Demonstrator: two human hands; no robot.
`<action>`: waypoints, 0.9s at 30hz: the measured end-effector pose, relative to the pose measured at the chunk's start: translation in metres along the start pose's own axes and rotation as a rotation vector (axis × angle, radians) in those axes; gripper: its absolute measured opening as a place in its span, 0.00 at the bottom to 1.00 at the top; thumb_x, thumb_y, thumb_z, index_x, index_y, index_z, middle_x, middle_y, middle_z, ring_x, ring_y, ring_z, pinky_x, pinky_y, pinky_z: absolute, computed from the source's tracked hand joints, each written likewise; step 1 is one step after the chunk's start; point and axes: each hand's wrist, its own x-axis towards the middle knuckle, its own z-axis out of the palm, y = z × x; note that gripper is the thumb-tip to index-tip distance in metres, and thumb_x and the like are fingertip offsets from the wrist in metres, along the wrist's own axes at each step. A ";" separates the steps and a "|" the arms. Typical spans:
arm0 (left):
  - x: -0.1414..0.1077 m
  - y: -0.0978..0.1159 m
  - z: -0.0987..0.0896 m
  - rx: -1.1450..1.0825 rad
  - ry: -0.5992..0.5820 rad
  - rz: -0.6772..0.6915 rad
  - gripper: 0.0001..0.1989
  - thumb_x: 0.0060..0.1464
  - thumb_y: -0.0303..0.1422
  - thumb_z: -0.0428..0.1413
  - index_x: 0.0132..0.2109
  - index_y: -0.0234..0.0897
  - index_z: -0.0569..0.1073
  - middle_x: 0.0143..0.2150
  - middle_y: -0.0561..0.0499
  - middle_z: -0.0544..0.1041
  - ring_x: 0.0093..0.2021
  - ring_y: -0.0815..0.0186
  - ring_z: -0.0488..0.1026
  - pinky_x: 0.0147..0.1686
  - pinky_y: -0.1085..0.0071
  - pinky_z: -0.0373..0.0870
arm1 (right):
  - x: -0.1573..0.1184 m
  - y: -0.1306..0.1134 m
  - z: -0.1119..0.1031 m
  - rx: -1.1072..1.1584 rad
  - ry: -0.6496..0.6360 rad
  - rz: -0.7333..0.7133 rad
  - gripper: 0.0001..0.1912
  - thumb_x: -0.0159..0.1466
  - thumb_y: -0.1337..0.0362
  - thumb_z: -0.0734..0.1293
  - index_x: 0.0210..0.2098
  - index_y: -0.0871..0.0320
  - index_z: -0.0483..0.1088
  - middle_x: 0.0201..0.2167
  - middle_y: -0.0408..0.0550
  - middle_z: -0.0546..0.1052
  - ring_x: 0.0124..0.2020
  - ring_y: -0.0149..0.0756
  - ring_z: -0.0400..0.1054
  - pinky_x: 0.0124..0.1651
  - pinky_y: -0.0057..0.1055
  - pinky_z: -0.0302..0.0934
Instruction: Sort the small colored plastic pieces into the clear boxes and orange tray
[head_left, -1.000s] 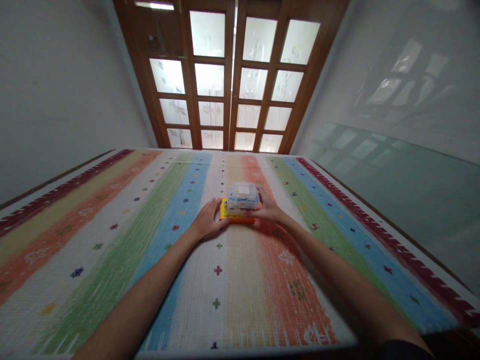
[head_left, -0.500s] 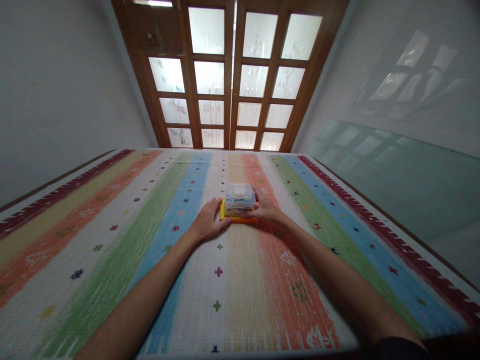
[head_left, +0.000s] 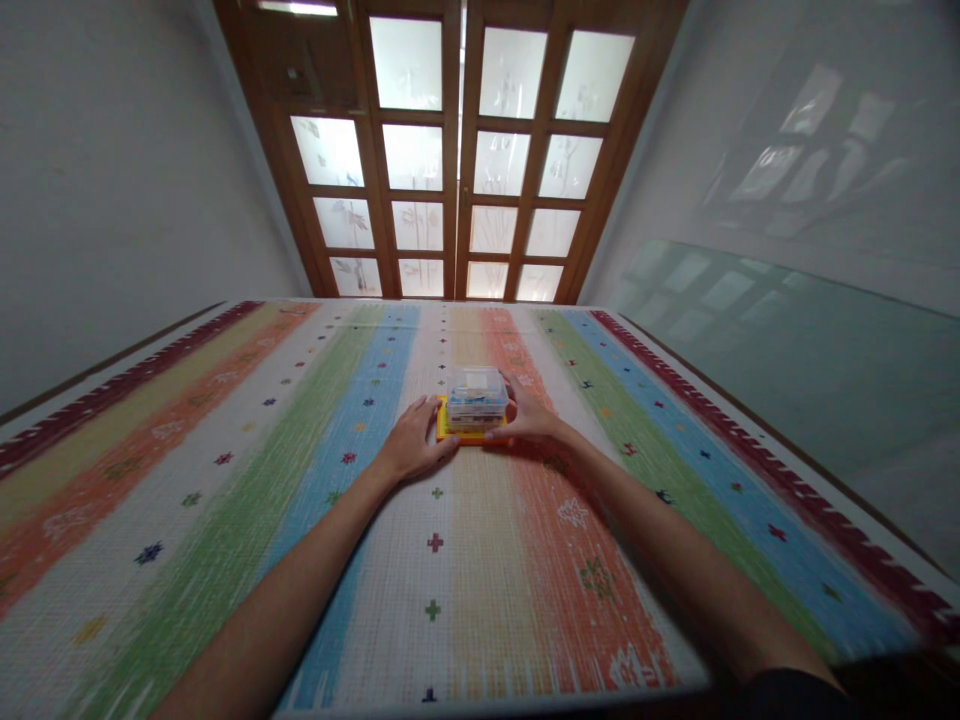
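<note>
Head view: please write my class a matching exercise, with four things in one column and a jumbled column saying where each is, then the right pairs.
Things
1. Clear box
2. Left hand
3. Right hand
4. Wooden doors

Places
A. At the right side of the clear box
B. Beyond the far edge of the striped tablecloth
C. Directly over the yellow box
D. At the left end of the yellow box

Right pairs: 1-C, 2-D, 3-A, 4-B

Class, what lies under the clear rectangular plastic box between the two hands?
Beneath that box is a flat, rectangular yellow-and-orange object, visible along its left and front edges; the covered middle of its top cannot be seen.
</note>
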 end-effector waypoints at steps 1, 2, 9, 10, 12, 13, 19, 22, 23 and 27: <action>0.000 0.000 0.000 0.004 0.000 -0.003 0.38 0.56 0.49 0.57 0.67 0.34 0.64 0.69 0.32 0.68 0.72 0.40 0.60 0.70 0.41 0.57 | -0.001 0.002 0.000 0.019 -0.015 0.002 0.67 0.39 0.59 0.85 0.71 0.50 0.51 0.61 0.58 0.70 0.62 0.54 0.67 0.65 0.57 0.62; 0.000 0.000 0.000 0.007 0.000 -0.003 0.38 0.56 0.49 0.57 0.68 0.34 0.64 0.69 0.32 0.68 0.72 0.40 0.60 0.70 0.41 0.57 | -0.002 0.003 0.000 0.044 -0.033 -0.002 0.66 0.38 0.59 0.85 0.71 0.50 0.53 0.61 0.58 0.69 0.62 0.54 0.67 0.65 0.57 0.61; -0.001 0.001 0.000 0.003 0.025 0.011 0.39 0.54 0.47 0.58 0.68 0.35 0.63 0.69 0.34 0.68 0.71 0.41 0.62 0.70 0.41 0.57 | -0.006 0.000 0.004 0.076 -0.087 -0.037 0.57 0.40 0.60 0.84 0.65 0.52 0.59 0.59 0.58 0.73 0.61 0.53 0.68 0.66 0.56 0.60; -0.001 0.001 0.000 0.003 0.026 0.008 0.39 0.54 0.47 0.58 0.68 0.34 0.63 0.69 0.33 0.68 0.71 0.41 0.62 0.70 0.41 0.57 | -0.006 -0.002 0.004 0.065 -0.084 -0.030 0.57 0.40 0.61 0.84 0.65 0.53 0.59 0.59 0.58 0.73 0.61 0.53 0.68 0.66 0.56 0.61; -0.001 0.002 -0.001 0.005 0.027 -0.001 0.40 0.54 0.47 0.58 0.68 0.32 0.62 0.69 0.32 0.67 0.71 0.41 0.62 0.70 0.41 0.57 | -0.007 -0.004 0.003 0.038 -0.077 -0.025 0.57 0.41 0.61 0.84 0.66 0.53 0.58 0.59 0.57 0.73 0.60 0.52 0.68 0.66 0.56 0.61; -0.001 0.002 -0.001 0.005 0.026 -0.005 0.40 0.54 0.47 0.58 0.68 0.31 0.62 0.69 0.32 0.67 0.71 0.41 0.62 0.70 0.41 0.57 | -0.008 -0.005 0.003 0.031 -0.071 -0.030 0.56 0.41 0.61 0.84 0.65 0.53 0.59 0.59 0.57 0.73 0.60 0.52 0.69 0.66 0.56 0.61; -0.002 -0.001 0.001 -0.008 0.040 0.014 0.38 0.54 0.46 0.59 0.67 0.32 0.63 0.68 0.31 0.68 0.70 0.41 0.64 0.69 0.42 0.60 | -0.013 -0.004 -0.002 0.077 -0.006 -0.024 0.51 0.40 0.62 0.84 0.60 0.55 0.62 0.57 0.59 0.75 0.59 0.53 0.70 0.64 0.54 0.64; -0.002 -0.003 0.002 -0.008 0.046 0.024 0.38 0.54 0.45 0.59 0.67 0.33 0.63 0.68 0.32 0.69 0.69 0.42 0.64 0.68 0.43 0.60 | -0.019 -0.001 -0.008 0.083 0.066 0.013 0.52 0.41 0.63 0.83 0.61 0.55 0.60 0.57 0.60 0.75 0.58 0.54 0.71 0.63 0.54 0.65; -0.002 -0.003 0.002 -0.009 0.048 0.028 0.38 0.54 0.45 0.59 0.67 0.33 0.63 0.68 0.32 0.69 0.69 0.43 0.65 0.68 0.43 0.60 | -0.021 0.000 -0.012 0.069 0.091 0.025 0.52 0.41 0.63 0.83 0.61 0.56 0.60 0.57 0.60 0.75 0.58 0.54 0.71 0.63 0.54 0.66; -0.002 -0.002 0.001 -0.016 0.050 0.056 0.37 0.53 0.43 0.59 0.66 0.33 0.64 0.67 0.33 0.69 0.68 0.44 0.67 0.68 0.44 0.61 | -0.031 0.009 -0.031 -0.039 0.163 0.018 0.58 0.42 0.60 0.83 0.67 0.55 0.54 0.58 0.61 0.73 0.60 0.56 0.70 0.63 0.56 0.64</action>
